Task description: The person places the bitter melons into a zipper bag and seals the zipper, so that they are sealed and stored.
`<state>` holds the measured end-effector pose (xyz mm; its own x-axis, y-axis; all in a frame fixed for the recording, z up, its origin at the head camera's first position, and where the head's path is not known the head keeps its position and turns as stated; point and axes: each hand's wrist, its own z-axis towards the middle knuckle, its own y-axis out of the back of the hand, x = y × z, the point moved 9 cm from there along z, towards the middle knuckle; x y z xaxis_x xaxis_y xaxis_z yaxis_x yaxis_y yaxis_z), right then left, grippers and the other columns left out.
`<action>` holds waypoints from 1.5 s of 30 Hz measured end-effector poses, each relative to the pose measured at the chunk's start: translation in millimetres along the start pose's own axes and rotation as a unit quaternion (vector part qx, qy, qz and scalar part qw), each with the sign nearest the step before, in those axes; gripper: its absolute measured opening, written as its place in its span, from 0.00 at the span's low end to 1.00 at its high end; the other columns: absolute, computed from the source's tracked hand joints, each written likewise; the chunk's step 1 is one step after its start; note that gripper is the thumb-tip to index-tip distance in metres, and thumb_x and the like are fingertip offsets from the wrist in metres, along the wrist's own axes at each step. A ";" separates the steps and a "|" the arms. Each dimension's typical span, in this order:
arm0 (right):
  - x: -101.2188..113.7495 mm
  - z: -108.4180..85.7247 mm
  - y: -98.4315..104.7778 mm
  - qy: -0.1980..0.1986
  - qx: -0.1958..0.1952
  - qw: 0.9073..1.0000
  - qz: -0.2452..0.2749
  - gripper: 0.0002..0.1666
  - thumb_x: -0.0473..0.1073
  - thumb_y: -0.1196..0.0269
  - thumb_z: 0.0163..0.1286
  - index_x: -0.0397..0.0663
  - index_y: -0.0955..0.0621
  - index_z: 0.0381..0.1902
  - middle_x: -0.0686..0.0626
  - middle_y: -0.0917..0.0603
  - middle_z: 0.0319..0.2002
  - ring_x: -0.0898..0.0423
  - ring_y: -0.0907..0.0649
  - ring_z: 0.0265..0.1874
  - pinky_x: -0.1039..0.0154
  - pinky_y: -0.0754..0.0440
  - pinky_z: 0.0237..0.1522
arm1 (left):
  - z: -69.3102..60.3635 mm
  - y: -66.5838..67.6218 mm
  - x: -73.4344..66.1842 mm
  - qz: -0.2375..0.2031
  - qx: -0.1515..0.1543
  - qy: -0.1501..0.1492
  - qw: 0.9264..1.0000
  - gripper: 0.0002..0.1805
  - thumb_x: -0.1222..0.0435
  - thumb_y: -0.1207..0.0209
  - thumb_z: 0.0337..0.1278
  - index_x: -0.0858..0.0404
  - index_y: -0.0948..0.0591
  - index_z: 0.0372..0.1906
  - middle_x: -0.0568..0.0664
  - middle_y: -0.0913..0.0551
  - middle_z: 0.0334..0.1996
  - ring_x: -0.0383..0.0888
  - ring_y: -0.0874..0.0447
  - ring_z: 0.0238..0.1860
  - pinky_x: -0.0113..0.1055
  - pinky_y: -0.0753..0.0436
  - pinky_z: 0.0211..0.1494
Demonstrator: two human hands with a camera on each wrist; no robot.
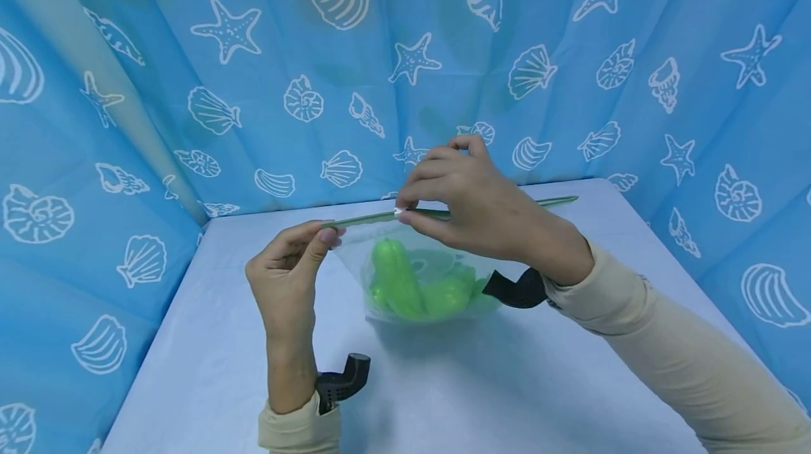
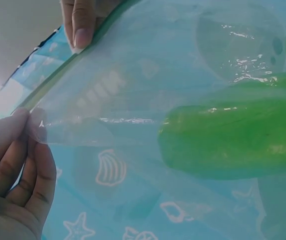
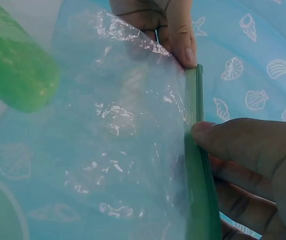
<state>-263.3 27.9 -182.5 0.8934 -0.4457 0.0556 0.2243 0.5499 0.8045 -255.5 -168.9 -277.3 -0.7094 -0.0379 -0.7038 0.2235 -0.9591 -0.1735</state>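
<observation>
A clear zip bag with a green zip strip along its top hangs between both hands, over the table. Bright green rounded, elongated things lie inside it; their kind is unclear through the film. My left hand pinches the strip's left end between thumb and fingers. Farther along, my right hand pinches a small white slider on the strip. In the right wrist view the right thumb presses on the green edge, and the left fingers hold the bag's far corner.
A white-covered table lies beneath. Blue curtains printed with white shells and starfish surround it at the back and sides. A black wrist camera mount sits on the left wrist, another on the right.
</observation>
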 end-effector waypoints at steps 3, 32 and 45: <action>-2.9 -4.4 3.2 0.001 -0.004 1.000 0.003 0.03 0.39 0.28 0.64 0.53 0.11 0.35 0.55 0.14 0.35 0.53 0.20 0.45 0.39 0.38 0.59 | 0.0 -0.3 0.1 -0.015 0.001 0.000 1.000 0.06 0.77 0.35 0.59 0.75 0.14 0.41 0.58 0.11 0.34 0.46 0.13 0.34 0.36 0.15 0.46; -21.2 -35.4 21.9 0.009 -0.029 1.000 0.005 0.05 0.37 0.26 0.60 0.48 0.11 0.35 0.52 0.14 0.35 0.53 0.19 0.43 0.41 0.37 0.55 | 0.2 2.0 1.6 -0.028 -0.004 0.003 1.000 0.06 0.78 0.35 0.59 0.77 0.15 0.41 0.57 0.11 0.34 0.46 0.13 0.35 0.34 0.15 0.45; -27.0 -47.8 30.5 0.023 -0.035 0.999 -0.004 0.08 0.36 0.25 0.57 0.48 0.11 0.36 0.52 0.14 0.35 0.52 0.19 0.43 0.41 0.36 0.52 | 0.1 2.1 0.8 -0.017 -0.003 0.001 1.000 0.07 0.77 0.35 0.59 0.76 0.14 0.41 0.57 0.11 0.34 0.46 0.13 0.35 0.34 0.15 0.46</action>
<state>-262.0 90.5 -187.7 0.9080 -0.4184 0.0216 0.2565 0.5960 0.7609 -255.6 -171.0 -278.2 -0.7157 -0.0042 -0.6984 0.2030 -0.9581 -0.2022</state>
